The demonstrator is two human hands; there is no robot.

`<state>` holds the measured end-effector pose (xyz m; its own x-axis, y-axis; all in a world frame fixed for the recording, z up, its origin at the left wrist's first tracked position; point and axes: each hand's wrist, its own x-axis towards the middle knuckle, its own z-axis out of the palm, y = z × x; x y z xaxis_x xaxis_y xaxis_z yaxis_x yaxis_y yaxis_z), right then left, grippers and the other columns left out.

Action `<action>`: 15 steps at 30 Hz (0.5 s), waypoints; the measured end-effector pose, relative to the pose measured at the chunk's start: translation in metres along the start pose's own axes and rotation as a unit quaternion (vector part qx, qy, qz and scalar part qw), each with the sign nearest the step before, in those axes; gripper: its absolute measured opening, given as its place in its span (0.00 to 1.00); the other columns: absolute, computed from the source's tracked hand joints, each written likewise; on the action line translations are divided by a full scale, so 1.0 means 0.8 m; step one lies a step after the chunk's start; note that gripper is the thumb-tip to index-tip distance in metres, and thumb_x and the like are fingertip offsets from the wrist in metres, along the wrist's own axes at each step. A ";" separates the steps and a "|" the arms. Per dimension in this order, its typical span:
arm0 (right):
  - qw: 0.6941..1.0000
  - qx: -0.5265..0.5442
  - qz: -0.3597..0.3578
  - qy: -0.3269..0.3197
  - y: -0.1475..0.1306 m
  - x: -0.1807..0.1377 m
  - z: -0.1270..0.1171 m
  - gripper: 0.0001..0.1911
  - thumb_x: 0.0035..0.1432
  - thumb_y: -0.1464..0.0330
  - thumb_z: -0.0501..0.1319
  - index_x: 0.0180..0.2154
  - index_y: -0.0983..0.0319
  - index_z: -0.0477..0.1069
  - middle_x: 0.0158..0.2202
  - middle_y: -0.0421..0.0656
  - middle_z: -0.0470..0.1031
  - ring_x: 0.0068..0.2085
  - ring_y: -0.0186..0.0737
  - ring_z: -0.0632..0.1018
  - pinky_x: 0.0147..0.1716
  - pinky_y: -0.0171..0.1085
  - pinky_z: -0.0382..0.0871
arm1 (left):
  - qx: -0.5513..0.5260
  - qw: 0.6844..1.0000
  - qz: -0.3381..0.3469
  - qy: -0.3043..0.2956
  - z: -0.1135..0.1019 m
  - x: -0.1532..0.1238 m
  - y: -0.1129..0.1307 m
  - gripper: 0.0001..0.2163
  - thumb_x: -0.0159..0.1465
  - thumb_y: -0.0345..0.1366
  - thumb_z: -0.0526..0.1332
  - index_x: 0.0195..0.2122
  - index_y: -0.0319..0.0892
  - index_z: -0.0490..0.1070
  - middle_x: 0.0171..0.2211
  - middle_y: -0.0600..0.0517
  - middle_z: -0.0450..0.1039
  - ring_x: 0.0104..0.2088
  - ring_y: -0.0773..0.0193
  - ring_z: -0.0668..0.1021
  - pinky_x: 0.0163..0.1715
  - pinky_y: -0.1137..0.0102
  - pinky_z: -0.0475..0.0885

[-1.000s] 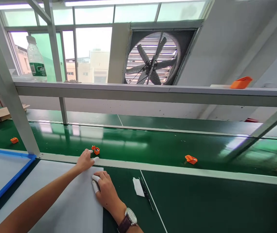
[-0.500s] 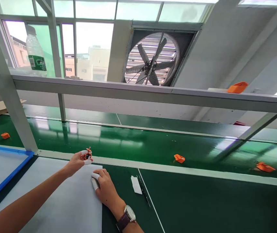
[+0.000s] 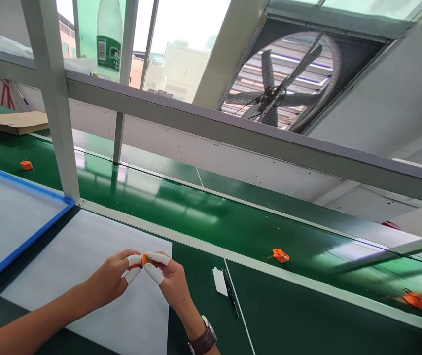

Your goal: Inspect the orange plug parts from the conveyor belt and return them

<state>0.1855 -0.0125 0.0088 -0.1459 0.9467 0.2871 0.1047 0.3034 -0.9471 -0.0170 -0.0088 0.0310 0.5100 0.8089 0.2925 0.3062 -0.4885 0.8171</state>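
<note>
Above a white sheet (image 3: 96,256) on the dark green table, my two hands meet with white finger cots on thumbs and index fingers. A small orange plastic part (image 3: 145,259) is pinched between the thumb and index finger of my right hand (image 3: 174,283). Close against it, my left hand (image 3: 111,276) pinches an orange piece (image 3: 134,266), mostly hidden by the fingers. Whether the two pieces are joined, I cannot tell. A watch (image 3: 203,337) is on my right wrist.
Orange parts (image 3: 281,255) lie spaced along the green belt (image 3: 181,207) beyond the table edge. To the right are a white slip (image 3: 220,281) and a thin dark tool (image 3: 231,291). A blue-framed tray (image 3: 26,246) stands left, near a metal post (image 3: 53,98).
My right hand has risen from the sheet's edge to meet my left hand and now pinches the orange part. The view has tilted and turned left.
</note>
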 end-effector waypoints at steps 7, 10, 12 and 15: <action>0.993 -0.058 -0.093 0.043 0.007 -0.022 0.003 0.15 0.61 0.72 0.64 0.49 0.53 0.75 0.45 0.44 0.79 0.44 0.43 0.80 0.45 0.46 0.78 | -0.231 0.960 -0.155 -0.029 0.006 0.005 0.000 0.12 0.67 0.35 0.58 0.50 0.44 0.75 0.44 0.49 0.80 0.44 0.58 0.80 0.48 0.64 0.76; 0.985 -0.082 -0.142 0.051 0.006 -0.025 0.004 0.18 0.62 0.76 0.62 0.51 0.53 0.72 0.44 0.43 0.78 0.43 0.42 0.80 0.42 0.45 0.79 | -0.316 0.928 -0.189 -0.047 0.009 0.006 -0.003 0.13 0.66 0.36 0.60 0.50 0.42 0.75 0.44 0.47 0.80 0.45 0.56 0.81 0.48 0.62 0.76; 0.977 -0.100 -0.179 0.052 0.005 -0.025 0.006 0.21 0.61 0.78 0.61 0.53 0.53 0.70 0.44 0.44 0.78 0.43 0.42 0.80 0.40 0.44 0.79 | -0.335 0.919 -0.204 -0.038 0.012 0.007 -0.005 0.12 0.66 0.37 0.62 0.49 0.41 0.76 0.43 0.46 0.80 0.45 0.55 0.81 0.47 0.62 0.76; 0.958 -0.151 -0.240 0.042 0.001 -0.025 0.008 0.27 0.58 0.82 0.62 0.56 0.55 0.69 0.45 0.46 0.77 0.44 0.43 0.79 0.40 0.45 0.79 | -0.349 0.907 -0.234 0.004 0.015 0.009 -0.008 0.10 0.63 0.39 0.65 0.42 0.39 0.77 0.38 0.47 0.80 0.39 0.56 0.81 0.41 0.64 0.77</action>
<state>0.1820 -0.0316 0.0014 -0.1702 0.6925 0.7011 0.3267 0.7109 -0.6229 -0.0059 -0.0038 0.0216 0.4490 0.8780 -0.1659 -0.0983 0.2331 0.9675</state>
